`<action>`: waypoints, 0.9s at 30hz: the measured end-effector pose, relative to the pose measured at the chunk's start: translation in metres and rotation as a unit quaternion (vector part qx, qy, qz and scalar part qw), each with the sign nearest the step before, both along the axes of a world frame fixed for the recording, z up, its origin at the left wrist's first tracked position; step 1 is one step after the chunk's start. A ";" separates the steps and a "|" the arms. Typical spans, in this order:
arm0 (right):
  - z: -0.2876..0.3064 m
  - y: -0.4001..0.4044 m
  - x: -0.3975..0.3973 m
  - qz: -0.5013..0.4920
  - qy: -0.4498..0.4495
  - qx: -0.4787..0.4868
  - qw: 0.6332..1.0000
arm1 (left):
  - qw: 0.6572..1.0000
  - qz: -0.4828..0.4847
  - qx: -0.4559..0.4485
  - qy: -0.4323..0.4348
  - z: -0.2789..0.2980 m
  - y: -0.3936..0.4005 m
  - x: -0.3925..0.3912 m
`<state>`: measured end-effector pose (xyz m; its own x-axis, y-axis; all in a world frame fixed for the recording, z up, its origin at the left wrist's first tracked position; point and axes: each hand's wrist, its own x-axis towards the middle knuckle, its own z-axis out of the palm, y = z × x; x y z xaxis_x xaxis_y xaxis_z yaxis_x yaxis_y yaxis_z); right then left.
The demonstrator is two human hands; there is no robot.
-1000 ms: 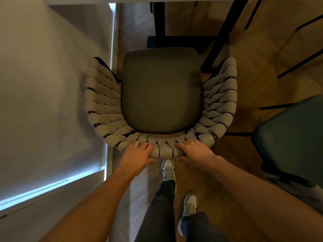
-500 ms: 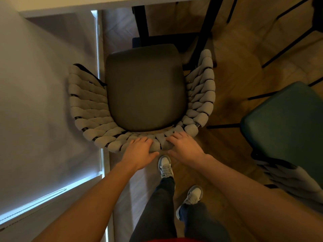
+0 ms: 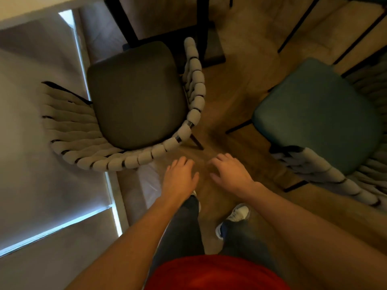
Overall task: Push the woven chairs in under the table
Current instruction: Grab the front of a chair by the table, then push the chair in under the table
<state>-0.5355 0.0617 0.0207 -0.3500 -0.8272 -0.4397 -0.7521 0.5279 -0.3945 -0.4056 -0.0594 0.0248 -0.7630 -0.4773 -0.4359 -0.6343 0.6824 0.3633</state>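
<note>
Both hands off the chairs, fingers loosely spread, gripping nothing.
Left hand (image 3: 179, 177) hovers just beside the grey-cushioned woven rope chair (image 3: 134, 105) near the black table leg (image 3: 127, 24); right hand (image 3: 231, 174) is well apart from the teal-cushioned woven chair (image 3: 318, 114).

Grey-seated woven chair (image 3: 134, 95) — teal-seated chair (image 3: 318, 116), red shirt (image 3: 215, 273)
</note>
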 end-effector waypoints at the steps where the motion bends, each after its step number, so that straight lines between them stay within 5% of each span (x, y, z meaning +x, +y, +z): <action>1: 0.000 0.020 -0.007 -0.014 0.001 0.004 1.000 | 1.000 -0.013 0.001 0.002 0.001 0.018 -0.009; 14: 0.018 0.267 -0.078 -0.186 0.019 -0.023 0.982 | 0.984 -0.177 -0.032 0.014 0.013 0.230 -0.115; 27: 0.027 0.413 -0.151 -0.290 0.036 -0.040 0.956 | 0.957 -0.288 -0.014 0.032 0.022 0.361 -0.219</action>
